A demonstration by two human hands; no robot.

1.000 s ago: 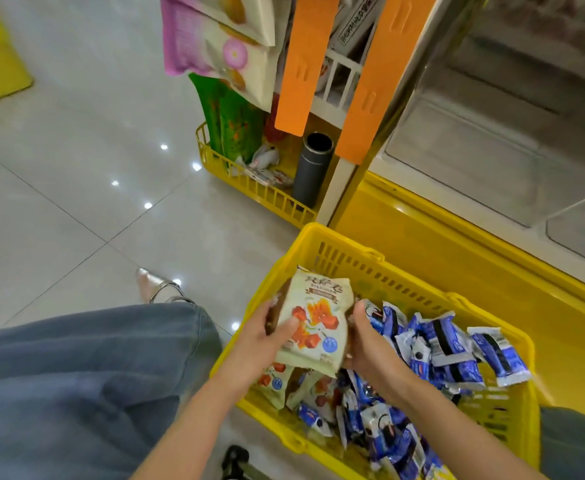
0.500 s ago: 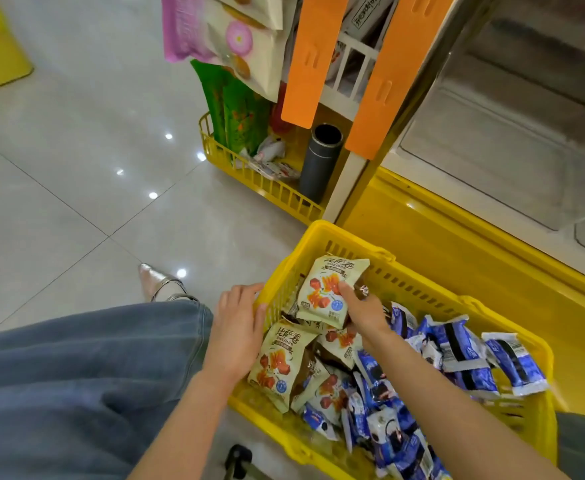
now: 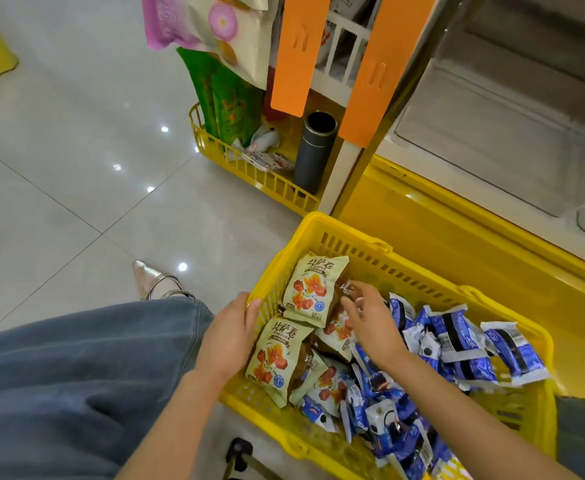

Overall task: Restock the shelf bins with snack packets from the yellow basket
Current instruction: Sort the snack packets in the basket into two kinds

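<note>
Judging by the heaped yellow basket (image 3: 339, 226), restocking has barely begun: cream packets (image 3: 315, 289) crowd its left side and blue packets (image 3: 457, 337) its right, while the clear shelf bins (image 3: 492, 140) far right look unfilled. The left hand (image 3: 230, 337) has its grip curled over the basket's left rim. The right hand (image 3: 370, 320) reaches among the cream packets, fingers bent onto them; whether its grip pinches one I cannot tell.

Yellow basket (image 3: 322, 233) sits on glossy tiled floor (image 3: 76, 174).
</note>
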